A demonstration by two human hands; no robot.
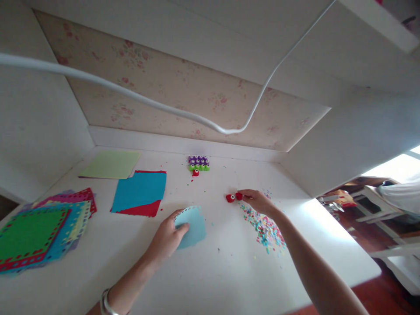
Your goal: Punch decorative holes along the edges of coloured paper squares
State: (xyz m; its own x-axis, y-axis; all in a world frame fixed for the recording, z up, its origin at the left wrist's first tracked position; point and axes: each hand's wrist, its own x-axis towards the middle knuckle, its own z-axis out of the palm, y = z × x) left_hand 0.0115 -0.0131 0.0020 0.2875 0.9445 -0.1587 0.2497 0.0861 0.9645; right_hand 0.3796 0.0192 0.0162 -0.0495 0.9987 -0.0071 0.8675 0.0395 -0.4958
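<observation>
My left hand (169,235) grips a light blue sheet of paper (194,229) by its left side, thumb on top. Small punched holes run along the sheet's upper left edge. Over on the right, my right hand (257,200) is closed, its fingertips pinching a small red paper punch (239,196). A second red punch (230,198), with a white eye-like spot, sits just left of it. Punched-out paper dots (267,229) in many colours lie scattered below my right hand.
Purple and green punches (198,162) stand in rows near the back wall, one red punch (195,173) before them. Blue paper (140,192) over red, pale green sheets (110,164) and a pile of hole-edged sheets (33,232) lie left. A white cable (157,106) hangs across above.
</observation>
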